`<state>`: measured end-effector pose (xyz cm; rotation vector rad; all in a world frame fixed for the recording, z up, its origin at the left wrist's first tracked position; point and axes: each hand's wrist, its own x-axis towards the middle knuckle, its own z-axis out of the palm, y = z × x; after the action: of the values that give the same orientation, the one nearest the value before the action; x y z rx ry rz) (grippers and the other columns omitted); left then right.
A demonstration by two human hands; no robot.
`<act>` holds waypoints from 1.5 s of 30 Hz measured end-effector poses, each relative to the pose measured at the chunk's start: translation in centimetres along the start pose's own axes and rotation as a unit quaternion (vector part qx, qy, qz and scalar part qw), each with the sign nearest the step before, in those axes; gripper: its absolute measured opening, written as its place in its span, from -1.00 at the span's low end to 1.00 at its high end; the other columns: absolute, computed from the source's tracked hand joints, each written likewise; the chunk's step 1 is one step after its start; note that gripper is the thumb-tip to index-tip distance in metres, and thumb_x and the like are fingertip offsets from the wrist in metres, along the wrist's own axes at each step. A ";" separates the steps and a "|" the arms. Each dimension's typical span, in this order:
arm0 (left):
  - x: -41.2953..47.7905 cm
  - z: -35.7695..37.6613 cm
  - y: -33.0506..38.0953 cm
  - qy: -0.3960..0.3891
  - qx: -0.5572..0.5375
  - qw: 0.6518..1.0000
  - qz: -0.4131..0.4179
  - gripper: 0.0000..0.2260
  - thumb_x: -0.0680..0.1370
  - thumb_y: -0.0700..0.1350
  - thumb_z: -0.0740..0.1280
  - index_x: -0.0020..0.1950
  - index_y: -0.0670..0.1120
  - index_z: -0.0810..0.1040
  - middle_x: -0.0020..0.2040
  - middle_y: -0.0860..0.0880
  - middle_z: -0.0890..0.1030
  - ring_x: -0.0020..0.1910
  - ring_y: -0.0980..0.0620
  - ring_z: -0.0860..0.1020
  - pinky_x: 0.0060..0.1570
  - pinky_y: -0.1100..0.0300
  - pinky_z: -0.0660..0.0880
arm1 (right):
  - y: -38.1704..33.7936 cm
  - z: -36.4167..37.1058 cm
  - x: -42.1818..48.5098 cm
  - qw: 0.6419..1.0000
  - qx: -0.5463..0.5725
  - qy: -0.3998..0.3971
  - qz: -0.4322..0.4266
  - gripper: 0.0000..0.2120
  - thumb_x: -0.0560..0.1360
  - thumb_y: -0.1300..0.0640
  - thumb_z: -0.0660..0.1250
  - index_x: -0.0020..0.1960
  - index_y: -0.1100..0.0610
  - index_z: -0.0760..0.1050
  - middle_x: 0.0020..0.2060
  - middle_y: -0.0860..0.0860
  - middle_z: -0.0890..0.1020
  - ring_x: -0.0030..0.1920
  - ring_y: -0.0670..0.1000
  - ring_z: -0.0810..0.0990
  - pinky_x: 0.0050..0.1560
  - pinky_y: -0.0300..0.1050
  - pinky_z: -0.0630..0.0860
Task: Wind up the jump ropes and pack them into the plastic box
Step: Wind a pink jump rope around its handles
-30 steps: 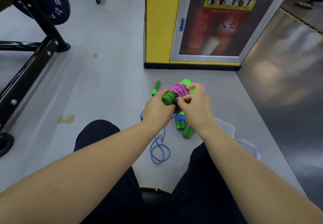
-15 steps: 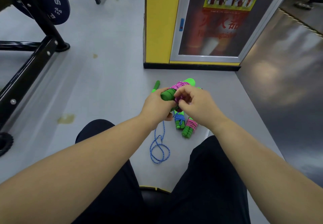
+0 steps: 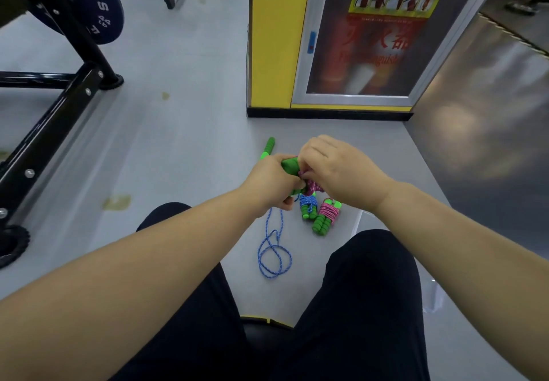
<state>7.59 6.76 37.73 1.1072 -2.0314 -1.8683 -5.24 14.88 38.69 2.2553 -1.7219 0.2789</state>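
Head view, green-handled pink rope (image 3: pixel 310 183), both hands gripping

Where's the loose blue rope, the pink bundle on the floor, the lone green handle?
loose blue rope (image 3: pixel 274 244), head view, floor loops
pink bundle (image 3: pixel 328 211), head view, pink windings
lone green handle (image 3: pixel 269 144), head view, foam grip

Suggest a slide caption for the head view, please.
Left hand grips green handles, right hand pinches their pink rope; two wound bundles and loose blue rope on floor.
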 end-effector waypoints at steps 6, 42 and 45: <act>0.3 -0.5 0.2 -0.020 -0.008 1.000 -0.006 -0.80 0.50 -0.28 0.33 0.10 -0.13 0.50 -0.19 -0.16 0.55 -0.46 -0.02 0.50 -0.41 0.21 0.59 | 0.6 0.3 0.5 0.979 0.150 0.068 0.118 -0.83 0.47 0.10 0.24 -0.17 0.21 0.47 -0.25 0.03 0.52 -0.20 0.01 0.41 -0.15 -0.28 0.30; 4.6 1.9 -9.0 -0.041 -0.273 0.957 -0.092 -0.88 0.52 -0.27 0.32 0.02 -0.10 0.53 -0.13 -0.13 0.59 -0.34 0.01 0.59 -0.22 0.16 0.62 | 1.7 9.0 -3.1 0.484 0.492 0.236 0.684 0.04 0.19 -0.24 0.51 0.49 0.02 0.06 0.46 0.04 0.20 0.41 0.03 0.27 0.40 0.06 0.26; 5.2 2.7 -9.9 -0.081 -0.257 0.960 -0.072 -0.84 0.52 -0.24 0.33 0.06 -0.04 0.55 -0.11 -0.11 0.61 -0.31 0.02 0.60 -0.18 0.15 0.61 | 2.7 10.6 -4.1 0.230 0.737 0.173 0.611 -0.19 0.19 -0.25 0.43 0.32 0.11 0.37 0.30 0.17 0.46 0.18 0.15 0.55 0.16 0.16 0.49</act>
<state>6.33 6.30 26.37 0.9998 -1.4170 -2.4358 -9.19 14.30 27.70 0.2296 1.2570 -1.6614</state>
